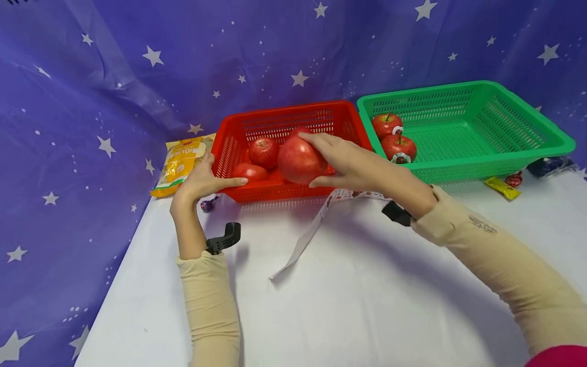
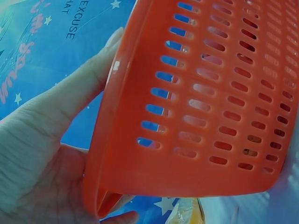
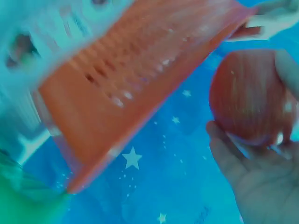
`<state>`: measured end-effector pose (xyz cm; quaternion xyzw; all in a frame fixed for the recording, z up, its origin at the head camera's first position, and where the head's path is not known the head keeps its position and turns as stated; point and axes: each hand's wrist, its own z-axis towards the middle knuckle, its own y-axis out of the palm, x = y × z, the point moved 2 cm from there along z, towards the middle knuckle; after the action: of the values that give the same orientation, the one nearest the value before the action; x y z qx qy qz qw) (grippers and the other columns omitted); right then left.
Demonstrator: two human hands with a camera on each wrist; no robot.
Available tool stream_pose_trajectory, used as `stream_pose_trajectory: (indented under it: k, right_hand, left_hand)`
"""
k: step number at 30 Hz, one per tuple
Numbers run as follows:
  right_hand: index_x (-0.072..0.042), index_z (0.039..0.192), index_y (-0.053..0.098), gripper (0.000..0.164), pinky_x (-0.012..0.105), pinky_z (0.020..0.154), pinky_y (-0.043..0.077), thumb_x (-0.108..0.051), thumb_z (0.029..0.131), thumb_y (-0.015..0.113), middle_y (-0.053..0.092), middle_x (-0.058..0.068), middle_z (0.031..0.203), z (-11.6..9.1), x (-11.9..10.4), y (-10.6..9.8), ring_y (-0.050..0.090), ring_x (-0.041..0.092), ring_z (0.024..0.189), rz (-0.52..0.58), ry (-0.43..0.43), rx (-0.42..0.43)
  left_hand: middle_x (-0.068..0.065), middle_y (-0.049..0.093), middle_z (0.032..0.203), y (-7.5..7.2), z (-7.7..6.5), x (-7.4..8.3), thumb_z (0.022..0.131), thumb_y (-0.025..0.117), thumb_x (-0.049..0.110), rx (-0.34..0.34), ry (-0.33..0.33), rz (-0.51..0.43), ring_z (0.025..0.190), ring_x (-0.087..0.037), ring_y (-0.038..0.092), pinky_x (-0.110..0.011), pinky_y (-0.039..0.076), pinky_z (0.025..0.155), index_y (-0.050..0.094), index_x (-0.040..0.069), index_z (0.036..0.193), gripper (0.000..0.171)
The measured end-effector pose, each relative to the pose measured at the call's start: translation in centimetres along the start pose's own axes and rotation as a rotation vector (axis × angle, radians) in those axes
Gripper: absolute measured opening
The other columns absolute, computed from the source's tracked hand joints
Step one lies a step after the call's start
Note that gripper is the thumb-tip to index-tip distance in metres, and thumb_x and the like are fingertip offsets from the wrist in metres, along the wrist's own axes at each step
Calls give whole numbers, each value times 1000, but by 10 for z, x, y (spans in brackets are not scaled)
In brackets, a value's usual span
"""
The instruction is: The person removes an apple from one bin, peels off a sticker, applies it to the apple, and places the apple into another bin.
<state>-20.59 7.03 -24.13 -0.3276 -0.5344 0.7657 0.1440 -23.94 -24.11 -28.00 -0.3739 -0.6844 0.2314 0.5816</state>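
Note:
My right hand (image 1: 341,160) grips a red apple (image 1: 300,160) between thumb and fingers, over the front of the red basket (image 1: 293,192). In the right wrist view the same apple (image 3: 247,95) shows beside the basket's rim, somewhat blurred. At the basket's left front corner, my left hand (image 1: 197,178) holds the rim, its thumb lying over the edge. The left wrist view shows that hand (image 2: 51,126) against the basket's slotted wall (image 2: 210,107). Inside the red basket are more apples (image 1: 263,152), one partly hidden behind the held apple.
A green basket (image 1: 477,165) with two stickered apples (image 1: 399,147) stands to the right. A yellow packet (image 1: 181,160) leans at the left, near a lollipop (image 1: 208,205). A printed paper strip (image 1: 309,232) trails from the red basket's front. A yellow wrapper (image 1: 502,188) lies under the green basket's front.

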Motion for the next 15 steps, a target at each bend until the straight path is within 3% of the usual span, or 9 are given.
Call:
stream_pose_trajectory:
  k: [3,7,9,15]
  right_hand:
    - [-7,148,30,85,48,104,44,-28,81,78,45,11,144,-41,-3,14,45,27,131,43,-49,-6]
    - [-11,147,34,86,48,104,44,-32,78,80,48,9,143,-82,-7,42,48,27,131,18,-48,-117]
    - [-12,146,37,86,49,105,43,-32,75,82,50,9,142,-94,-7,52,48,28,131,-42,-39,-146]
    - [-15,143,44,85,48,100,47,-33,70,85,53,10,138,-113,-6,67,51,29,126,-154,-52,-107]
  left_hand:
    - [-15,1,162,-2,-1,1,78,71,56,12,2,19,147,-39,11,-61,24,113,-5,6,154,118]
    - [-17,4,162,-3,-2,3,78,69,58,24,-16,57,147,-39,13,-61,24,112,-2,4,154,118]
    - [-19,7,161,-2,-3,3,78,69,60,30,-24,64,146,-40,16,-61,25,112,-1,3,154,118]
    - [-23,19,157,0,-10,5,78,68,60,37,-32,75,141,-40,26,-60,31,110,0,1,153,117]
